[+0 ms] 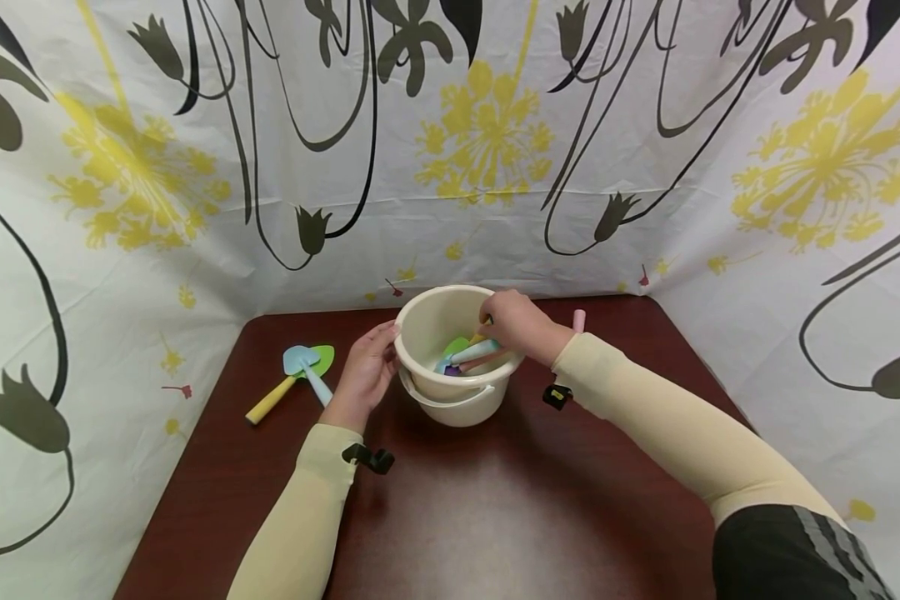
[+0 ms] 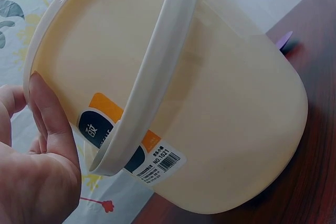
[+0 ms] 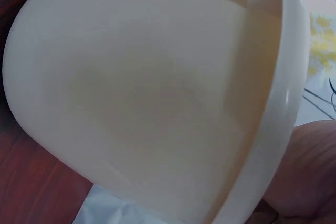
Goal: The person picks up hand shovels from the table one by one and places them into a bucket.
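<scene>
A cream bucket (image 1: 441, 321) with a white handle (image 2: 157, 66) stands on the table. My left hand (image 1: 365, 367) pinches its rim at the left; in the left wrist view, the left hand (image 2: 47, 150) has its fingertips at the rim, beside a label (image 2: 160, 158). Over the right rim, my right hand (image 1: 523, 323) reaches in and grips a yellow handle (image 1: 477, 337), its fingers partly hidden. Inside lie toy shovels: a green blade (image 1: 456, 346), a light blue handle (image 1: 476, 351) and a reddish handle (image 1: 486, 360) show. The right wrist view shows mostly the bucket's wall (image 3: 142, 93).
Left of the bucket, a light blue toy shovel (image 1: 300, 359) lies across a green one with a yellow handle (image 1: 270, 401). A pink handle (image 1: 579, 320) pokes out behind the right forearm. Patterned cloth (image 1: 330, 183) surrounds the dark red table (image 1: 450, 517).
</scene>
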`<state>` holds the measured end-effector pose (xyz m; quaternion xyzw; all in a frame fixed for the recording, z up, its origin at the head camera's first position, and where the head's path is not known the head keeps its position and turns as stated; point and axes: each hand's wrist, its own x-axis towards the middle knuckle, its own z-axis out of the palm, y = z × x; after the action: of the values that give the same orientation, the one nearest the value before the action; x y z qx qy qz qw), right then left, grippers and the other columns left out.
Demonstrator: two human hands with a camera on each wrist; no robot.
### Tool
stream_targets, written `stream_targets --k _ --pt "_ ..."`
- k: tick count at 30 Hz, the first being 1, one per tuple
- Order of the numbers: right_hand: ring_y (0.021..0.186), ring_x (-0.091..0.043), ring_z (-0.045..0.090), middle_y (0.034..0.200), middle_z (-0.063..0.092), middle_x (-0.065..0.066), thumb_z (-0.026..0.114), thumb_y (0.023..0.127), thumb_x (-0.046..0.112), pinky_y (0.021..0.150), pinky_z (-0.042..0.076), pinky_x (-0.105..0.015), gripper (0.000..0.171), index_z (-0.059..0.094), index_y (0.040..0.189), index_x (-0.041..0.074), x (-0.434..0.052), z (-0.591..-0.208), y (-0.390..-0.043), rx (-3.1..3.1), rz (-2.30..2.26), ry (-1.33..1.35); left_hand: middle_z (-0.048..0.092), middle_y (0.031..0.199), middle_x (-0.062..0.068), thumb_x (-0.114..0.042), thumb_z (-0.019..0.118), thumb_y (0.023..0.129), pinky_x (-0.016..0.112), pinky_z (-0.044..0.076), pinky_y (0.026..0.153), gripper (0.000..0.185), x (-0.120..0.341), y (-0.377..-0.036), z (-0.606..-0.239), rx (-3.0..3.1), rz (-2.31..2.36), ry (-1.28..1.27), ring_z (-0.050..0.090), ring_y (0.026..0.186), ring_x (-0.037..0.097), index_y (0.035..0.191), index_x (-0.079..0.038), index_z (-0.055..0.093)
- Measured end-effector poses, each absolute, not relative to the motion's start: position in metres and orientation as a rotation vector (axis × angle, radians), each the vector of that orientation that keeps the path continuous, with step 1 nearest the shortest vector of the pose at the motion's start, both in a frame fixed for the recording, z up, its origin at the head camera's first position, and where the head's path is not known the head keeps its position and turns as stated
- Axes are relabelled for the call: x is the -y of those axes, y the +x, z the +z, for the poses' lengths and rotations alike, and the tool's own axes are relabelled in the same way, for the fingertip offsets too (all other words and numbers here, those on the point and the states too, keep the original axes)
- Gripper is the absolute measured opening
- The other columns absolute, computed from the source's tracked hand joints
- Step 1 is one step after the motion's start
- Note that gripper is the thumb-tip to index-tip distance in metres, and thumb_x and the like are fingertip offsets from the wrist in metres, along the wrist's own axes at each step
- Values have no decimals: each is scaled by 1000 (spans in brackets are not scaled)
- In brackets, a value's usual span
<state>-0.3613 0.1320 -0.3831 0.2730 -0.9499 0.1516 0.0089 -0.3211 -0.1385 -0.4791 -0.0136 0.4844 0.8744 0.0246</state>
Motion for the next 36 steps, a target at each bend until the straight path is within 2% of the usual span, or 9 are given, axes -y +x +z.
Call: stream_targets --k 8,12,15,21,28,32,36 --pt "80 -23 70 88 78 -4 73 102 9 78 60 -41 15 82 92 7 -127 -383 -358 3005 382 831 71 120 7 -17 67 113 23 58 76 21 139 -322 -480 -1499 2707 -56 64 101 18 129 -6 72" --pt "73 -19 60 82 72 -3 69 102 6 72 54 -38 17 78 87 7 -126 -380 -358 3036 366 870 70 121 8 -18 67 113 23 58 77 23 139 -322 -480 -1499 2704 -60 64 103 19 131 -5 71" --pt "73 -20 58 82 70 -3 69 100 3 71 53 -37 17 76 85 8 -126 -377 -359 3050 350 919 71 121 8 -18 67 113 23 58 77 24 139 -322 -480 -1502 2703 -62 64 102 19 132 -5 71" --pt "78 -23 66 87 74 -3 73 98 4 75 58 -40 12 79 88 8 -126 -375 -360 3045 308 952 71 121 7 -19 67 113 23 59 78 24 140 -322 -480 -1498 2699 -58 64 103 19 133 -5 71" --pt "71 -20 57 80 70 -2 69 100 1 69 53 -36 21 75 82 9 -124 -378 -359 3022 280 925 70 123 8 -19 67 113 23 58 78 28 139 -322 -479 -1511 2694 -55 63 104 20 136 -3 69" --pt "63 -16 39 65 49 3 63 101 -3 62 38 -33 38 59 68 14 -125 -380 -359 2995 310 930 70 123 7 -20 67 113 22 58 78 31 139 -322 -480 -1515 2688 -53 63 103 19 138 -2 67" --pt "63 -15 26 63 28 5 60 100 -6 62 28 -33 47 43 63 18 -127 -381 -360 2954 371 956 71 120 7 -19 67 113 22 58 76 27 139 -323 -480 -1507 2693 -58 64 101 18 135 -3 69"
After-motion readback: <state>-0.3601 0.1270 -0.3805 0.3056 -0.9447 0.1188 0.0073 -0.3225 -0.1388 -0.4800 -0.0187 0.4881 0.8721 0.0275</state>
